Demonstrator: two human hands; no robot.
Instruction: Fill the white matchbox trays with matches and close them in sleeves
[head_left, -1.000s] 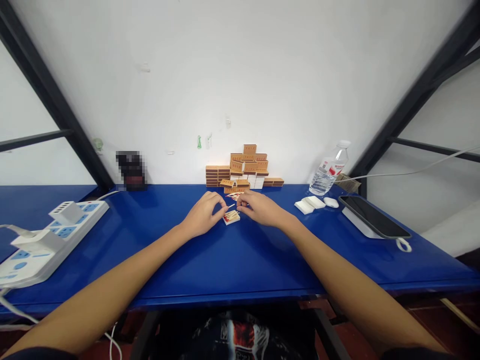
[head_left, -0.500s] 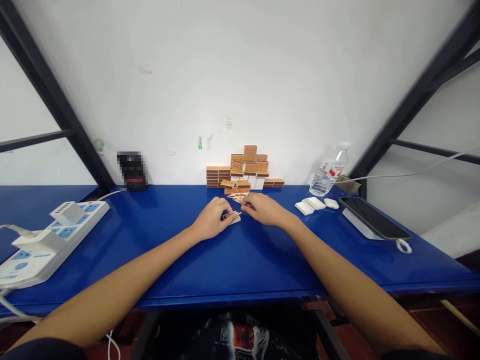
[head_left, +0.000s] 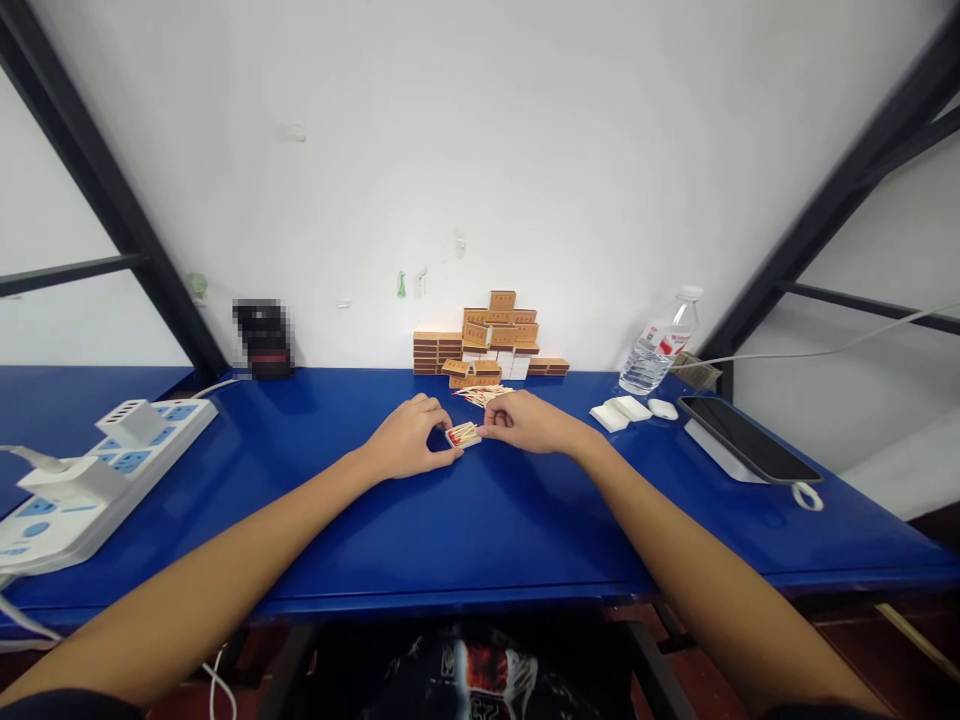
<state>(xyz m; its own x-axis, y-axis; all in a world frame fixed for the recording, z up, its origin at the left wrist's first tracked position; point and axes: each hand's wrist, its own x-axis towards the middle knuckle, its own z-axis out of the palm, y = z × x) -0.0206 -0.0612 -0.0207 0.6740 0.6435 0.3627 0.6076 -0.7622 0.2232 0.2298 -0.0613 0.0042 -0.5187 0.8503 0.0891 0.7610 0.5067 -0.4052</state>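
A small open matchbox tray [head_left: 463, 435] with red-tipped matches lies on the blue table [head_left: 480, 520] between my hands. My left hand [head_left: 409, 440] curls around its left side, fingertips touching it. My right hand [head_left: 525, 422] pinches the tray's right end. Loose matches [head_left: 484, 395] lie scattered just behind my hands. A stack of brown matchboxes [head_left: 491, 340] stands against the white wall behind them.
A white power strip [head_left: 90, 475] with plugs sits at the left. At the right are a water bottle [head_left: 660, 345], white pads [head_left: 619, 410], a white mouse-like object [head_left: 664, 407] and a dark phone [head_left: 750, 435] on a stand. Black frame bars slant at both sides.
Earlier my fingers held single matches over the tray. Both hands have since closed in on the tray itself, and the matches now lie inside it.
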